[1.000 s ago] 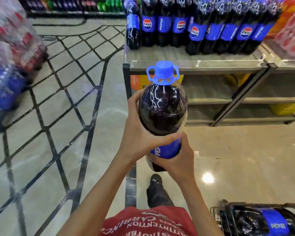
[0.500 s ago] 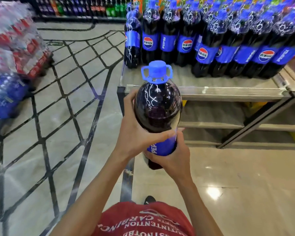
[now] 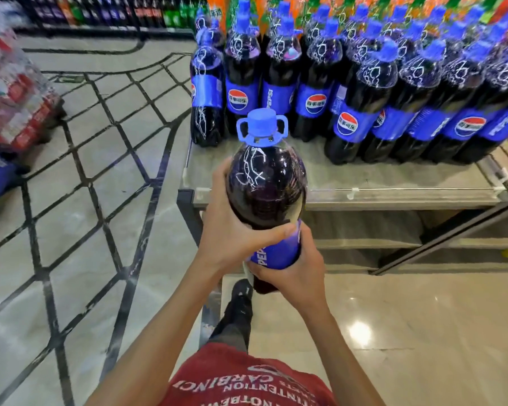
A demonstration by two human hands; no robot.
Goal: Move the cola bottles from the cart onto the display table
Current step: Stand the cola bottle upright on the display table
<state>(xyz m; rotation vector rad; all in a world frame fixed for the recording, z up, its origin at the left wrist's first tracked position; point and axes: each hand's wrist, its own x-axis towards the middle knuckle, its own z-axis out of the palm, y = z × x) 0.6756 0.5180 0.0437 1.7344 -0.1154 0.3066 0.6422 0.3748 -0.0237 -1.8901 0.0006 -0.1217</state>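
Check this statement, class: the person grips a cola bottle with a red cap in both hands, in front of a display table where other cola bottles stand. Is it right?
Not quite. The head view shows the cap is blue, not red. The rest holds: the left hand and right hand grip the cola bottle in front of the display table, where other bottles stand.

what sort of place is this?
Probably a supermarket drinks section: massed dark cola bottles with blue labels on a grey display table, shrink-wrapped red drink packs stacked at left, stocked shelves behind.
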